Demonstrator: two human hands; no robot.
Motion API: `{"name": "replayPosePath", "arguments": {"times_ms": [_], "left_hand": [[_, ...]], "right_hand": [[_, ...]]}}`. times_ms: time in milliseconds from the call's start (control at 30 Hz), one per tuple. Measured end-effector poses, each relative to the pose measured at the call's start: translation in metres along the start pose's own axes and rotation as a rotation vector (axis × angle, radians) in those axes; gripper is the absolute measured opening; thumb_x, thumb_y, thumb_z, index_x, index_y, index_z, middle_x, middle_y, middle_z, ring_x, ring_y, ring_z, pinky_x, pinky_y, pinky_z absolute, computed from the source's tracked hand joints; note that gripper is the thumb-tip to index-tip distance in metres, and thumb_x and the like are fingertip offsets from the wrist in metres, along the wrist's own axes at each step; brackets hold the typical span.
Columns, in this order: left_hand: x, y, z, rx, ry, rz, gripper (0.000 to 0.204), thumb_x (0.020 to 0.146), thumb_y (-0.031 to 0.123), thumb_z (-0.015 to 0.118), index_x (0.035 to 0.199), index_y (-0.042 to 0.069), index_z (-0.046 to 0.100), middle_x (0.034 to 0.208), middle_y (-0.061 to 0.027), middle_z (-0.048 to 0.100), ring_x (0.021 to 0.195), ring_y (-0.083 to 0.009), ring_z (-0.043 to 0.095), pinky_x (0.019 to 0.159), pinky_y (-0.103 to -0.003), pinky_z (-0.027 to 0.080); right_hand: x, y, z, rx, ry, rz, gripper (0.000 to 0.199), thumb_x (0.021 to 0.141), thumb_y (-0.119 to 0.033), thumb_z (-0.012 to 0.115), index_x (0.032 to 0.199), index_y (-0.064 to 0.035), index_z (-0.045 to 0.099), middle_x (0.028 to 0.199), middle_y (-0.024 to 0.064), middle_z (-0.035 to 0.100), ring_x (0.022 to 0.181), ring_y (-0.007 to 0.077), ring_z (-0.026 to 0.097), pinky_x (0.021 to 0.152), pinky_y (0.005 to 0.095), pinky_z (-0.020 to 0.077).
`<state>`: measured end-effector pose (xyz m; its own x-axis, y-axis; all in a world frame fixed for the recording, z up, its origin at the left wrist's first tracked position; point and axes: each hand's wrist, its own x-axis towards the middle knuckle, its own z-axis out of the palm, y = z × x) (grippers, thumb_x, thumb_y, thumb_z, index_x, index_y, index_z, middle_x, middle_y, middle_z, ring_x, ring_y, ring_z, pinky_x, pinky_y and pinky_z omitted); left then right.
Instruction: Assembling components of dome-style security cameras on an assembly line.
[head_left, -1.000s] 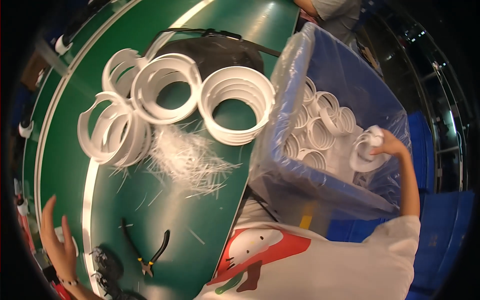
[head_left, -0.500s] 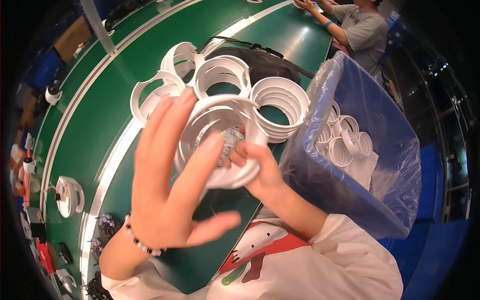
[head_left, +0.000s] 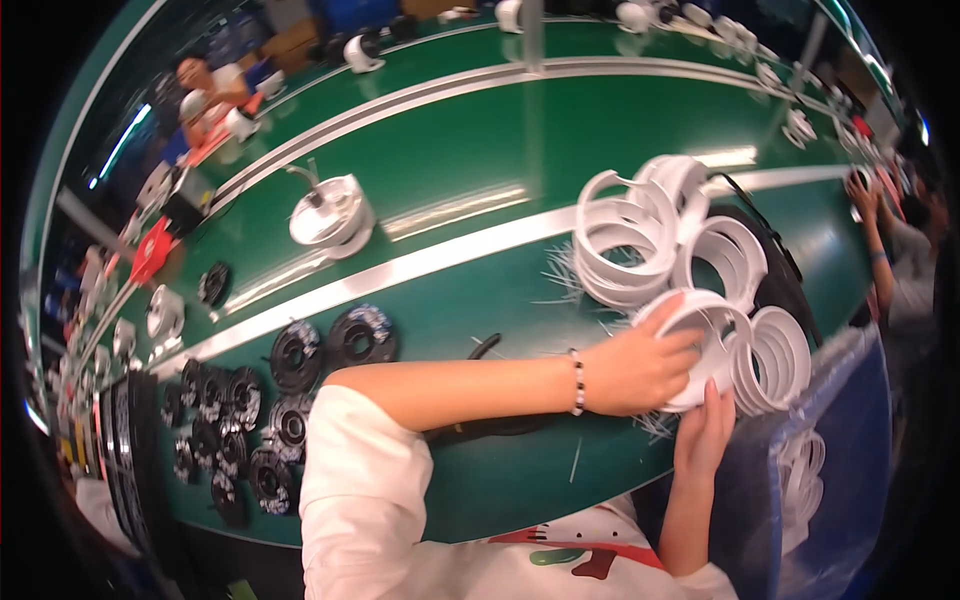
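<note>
A stack of white plastic rings stands at the near side of a cluster of similar rings on the green table. My left hand, with a beaded bracelet at its wrist, reaches across from the left, its fingers curled over the stack's rim. From below, my right hand grips the lower outer edge of the same stack. Just right of it is another ring stack. Behind are a ring stack with a cut-out rim and a further stack. Thin whitish strips lie around the rings.
A blue bin lined with clear plastic, holding white rings, stands at right. Several black round parts lie at left. A white appliance body sits beyond a pale rail. Other people sit at the far left and right.
My view has swung left, so the rings appear farther right. My left hand, spread open before, now curls onto the stack. My right hand's fingers were inside the ring; they now hold its outer edge.
</note>
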<state>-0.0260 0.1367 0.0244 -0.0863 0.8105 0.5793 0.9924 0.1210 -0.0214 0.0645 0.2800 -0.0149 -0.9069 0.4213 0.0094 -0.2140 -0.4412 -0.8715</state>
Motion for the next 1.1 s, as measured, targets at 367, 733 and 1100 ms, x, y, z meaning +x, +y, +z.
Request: {"name": "replayPosePath", "arguments": {"times_ms": [367,733,1100], "left_hand": [[-0.05,-0.003,-0.05,-0.101,0.163,-0.007,0.013,0.071,0.017,0.06,0.078,0.007,0.055,0.09,-0.0029,0.056,0.102,-0.0211,0.052,0.092,-0.069,0.014],[-0.148,0.027,-0.212,0.511,0.127,-0.54,0.026,0.062,-0.004,0.056,0.086,0.004,0.061,0.083,-0.0058,0.063,0.086,-0.0239,0.06,0.095,-0.051,0.027],[-0.216,-0.058,-0.258,0.712,0.043,-0.499,0.023,0.07,0.002,0.057,0.092,0.005,0.057,0.084,-0.0105,0.059,0.083,-0.0247,0.057,0.09,-0.042,0.037]], "right_hand": [[-0.052,-0.014,0.033,-0.742,-0.061,-0.918,0.075,0.079,-0.023,0.054,0.132,0.0059,0.009,0.139,0.0203,0.008,0.129,0.0303,0.013,0.104,0.0413,0.0095],[-0.02,0.046,0.149,-1.522,-1.556,-0.506,0.099,0.05,-0.024,0.078,0.13,-0.0039,0.024,0.136,0.0207,0.014,0.127,0.0365,0.015,0.1,0.0531,0.015],[-0.029,0.056,0.167,-1.673,-1.652,-0.938,0.054,0.052,-0.009,0.061,0.104,-0.0012,0.05,0.094,0.0141,0.044,0.092,0.0275,0.045,0.101,0.046,0.0217]]}}
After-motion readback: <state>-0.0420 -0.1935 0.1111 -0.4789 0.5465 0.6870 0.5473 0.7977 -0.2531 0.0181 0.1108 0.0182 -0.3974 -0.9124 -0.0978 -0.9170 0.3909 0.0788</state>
